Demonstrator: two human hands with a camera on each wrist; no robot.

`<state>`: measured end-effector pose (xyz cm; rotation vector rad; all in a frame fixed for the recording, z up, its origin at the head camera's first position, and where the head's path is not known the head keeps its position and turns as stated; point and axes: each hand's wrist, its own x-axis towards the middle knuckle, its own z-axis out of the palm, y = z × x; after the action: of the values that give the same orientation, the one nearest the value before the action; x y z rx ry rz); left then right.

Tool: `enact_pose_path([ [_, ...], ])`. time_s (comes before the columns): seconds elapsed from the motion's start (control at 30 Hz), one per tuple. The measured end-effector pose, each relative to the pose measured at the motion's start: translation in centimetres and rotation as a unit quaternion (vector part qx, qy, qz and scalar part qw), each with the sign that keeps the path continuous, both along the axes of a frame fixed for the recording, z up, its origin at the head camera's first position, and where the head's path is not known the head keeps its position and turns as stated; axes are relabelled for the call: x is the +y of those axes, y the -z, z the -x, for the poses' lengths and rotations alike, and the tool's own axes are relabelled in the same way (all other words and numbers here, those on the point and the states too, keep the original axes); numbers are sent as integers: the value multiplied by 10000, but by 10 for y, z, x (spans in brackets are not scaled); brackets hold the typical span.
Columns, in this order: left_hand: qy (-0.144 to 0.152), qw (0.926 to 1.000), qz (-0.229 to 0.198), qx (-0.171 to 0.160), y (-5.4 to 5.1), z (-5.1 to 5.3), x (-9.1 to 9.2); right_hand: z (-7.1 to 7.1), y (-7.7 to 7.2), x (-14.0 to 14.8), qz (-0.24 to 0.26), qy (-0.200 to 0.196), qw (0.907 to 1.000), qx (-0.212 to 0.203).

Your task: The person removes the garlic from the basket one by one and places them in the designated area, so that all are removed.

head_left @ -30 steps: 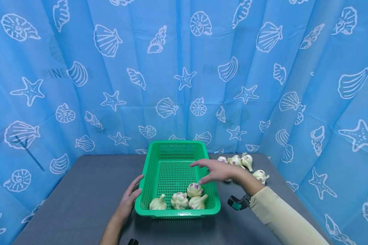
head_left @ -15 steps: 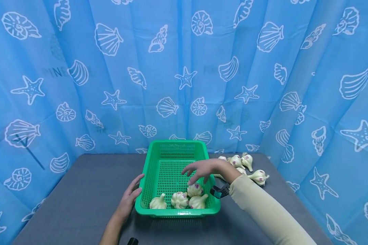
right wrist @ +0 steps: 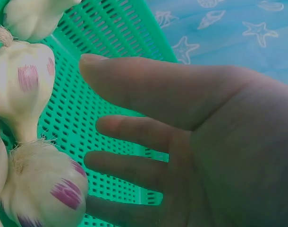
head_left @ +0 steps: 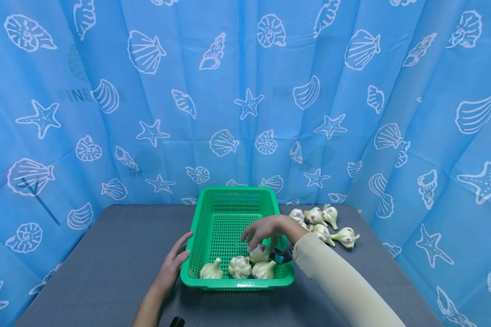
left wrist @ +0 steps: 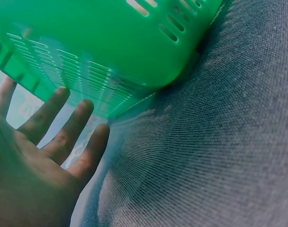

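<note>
Now — right hand (head_left: 265,228) farther left; over basket (head_left: 238,284)

Your head view is bright and fairly even, with glare on the green basket's (head_left: 237,284) near rim and shadow on the counter (head_left: 118,250) below it, while your wrist views look hazier, the right grip (right wrist: 205,151) dimly shaded.
</note>
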<state>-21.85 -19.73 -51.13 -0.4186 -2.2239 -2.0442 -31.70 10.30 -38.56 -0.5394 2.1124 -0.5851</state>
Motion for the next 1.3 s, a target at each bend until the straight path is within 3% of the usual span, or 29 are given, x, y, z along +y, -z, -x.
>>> enact_pose_path([
  [0.57, 18, 10000, 16, -16, -3, -2, 1, 5, 26, -17, 122, -192, 9997, 2],
  [1.0, 7, 10000, -29, -84, -4, 0, 2, 5, 27, -17, 816, -115, 9965, -116],
  [1.3, -65, 10000, 34, -18, -3, -1, 1, 3, 23, -15, 1354, -99, 9906, 179],
])
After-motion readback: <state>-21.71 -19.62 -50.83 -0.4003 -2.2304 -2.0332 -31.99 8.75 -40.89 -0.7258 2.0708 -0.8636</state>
